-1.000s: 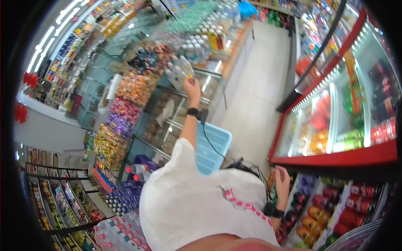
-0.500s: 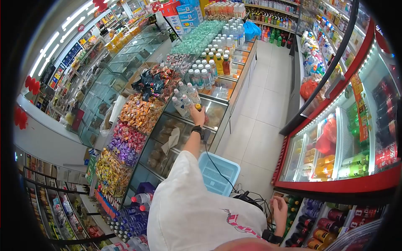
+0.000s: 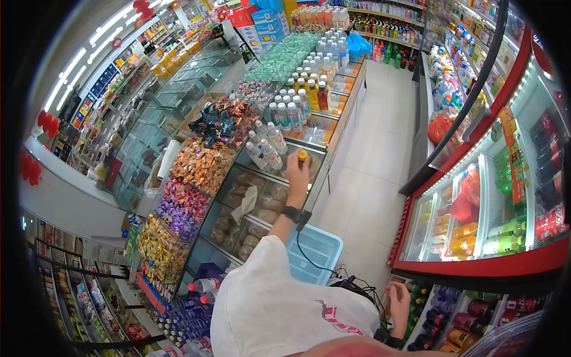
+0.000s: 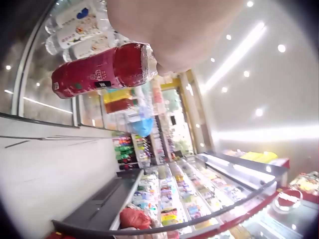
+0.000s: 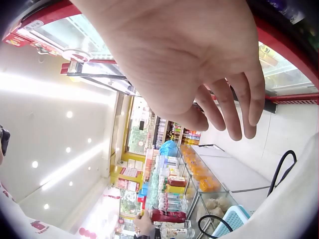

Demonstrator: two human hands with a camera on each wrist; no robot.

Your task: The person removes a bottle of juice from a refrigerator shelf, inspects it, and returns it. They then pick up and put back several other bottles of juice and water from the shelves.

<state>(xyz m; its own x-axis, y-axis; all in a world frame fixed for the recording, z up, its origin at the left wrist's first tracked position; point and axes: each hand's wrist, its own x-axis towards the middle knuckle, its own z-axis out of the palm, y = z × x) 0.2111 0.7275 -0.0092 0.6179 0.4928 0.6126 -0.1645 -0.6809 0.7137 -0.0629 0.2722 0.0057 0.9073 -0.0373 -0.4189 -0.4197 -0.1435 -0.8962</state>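
My left hand (image 3: 297, 174) grips a bottle by its neck, the yellow cap (image 3: 303, 154) showing above the fingers in the head view. In the left wrist view it is a bottle of red drink (image 4: 102, 72) with a pink-red label. The hand is over the right front part of the glass counter (image 3: 253, 163). Just left of it stands a small group of clear bottles with white caps (image 3: 275, 138). Low by my right side, the right hand (image 3: 398, 302) hangs with loosely bent fingers and holds nothing; its palm and fingers (image 5: 232, 112) show in the right wrist view.
More bottles (image 3: 294, 113) stand farther back on the counter. Wrapped candies (image 3: 205, 163) line its left side. A light blue basket (image 3: 315, 253) is below my left arm, with black cables beside it. A red-framed drinks fridge (image 3: 476, 262) stands on the right, across the tiled aisle (image 3: 375, 166).
My left hand has moved right with the yellow-capped bottle, away from the clear bottles. The head view has tilted up since the first frame. The right hand hangs much as before.
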